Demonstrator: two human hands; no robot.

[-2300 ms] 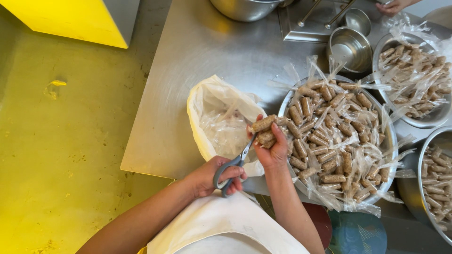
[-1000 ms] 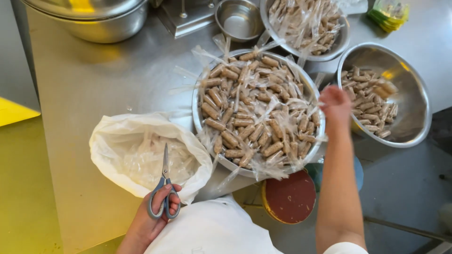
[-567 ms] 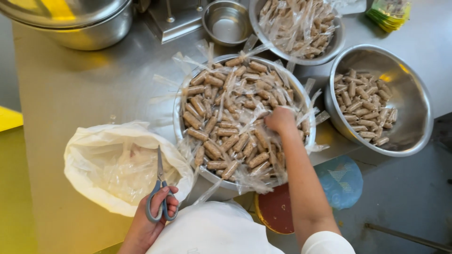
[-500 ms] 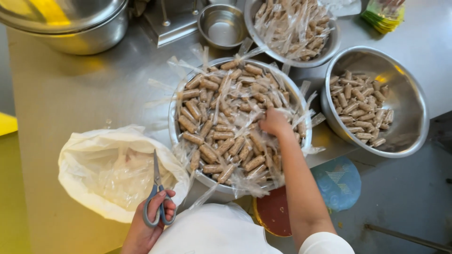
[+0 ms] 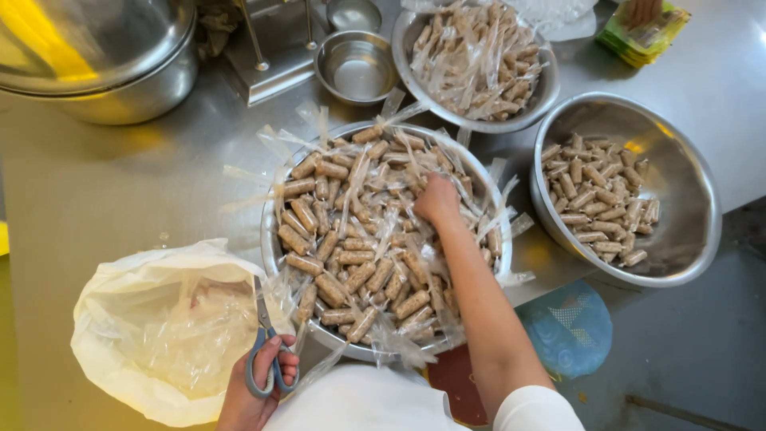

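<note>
Your left hand grips scissors beside the waste bag; your right hand closes on wrapped rolls, picking one.

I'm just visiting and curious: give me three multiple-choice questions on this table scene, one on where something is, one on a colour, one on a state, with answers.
1. Where is the right hand?
A. In the big middle bowl of wrapped rolls
B. On the white bag
C. On the small empty bowl

2. What colour are the handles of the scissors in the left hand?
A. Red
B. Blue-grey
C. Yellow

3. In what state are the rolls in the right-hand bowl?
A. Wrapped in clear plastic
B. Bare, without wrappers
C. Covered by a lid

Answers:
1. A, the fingers reach into the pile of wrapped rolls in the middle bowl.
2. B, blue-grey loops show around the left hand's fingers, beside the white bag.
3. B, those unwrapped rolls lie bare with no plastic tails.
</note>
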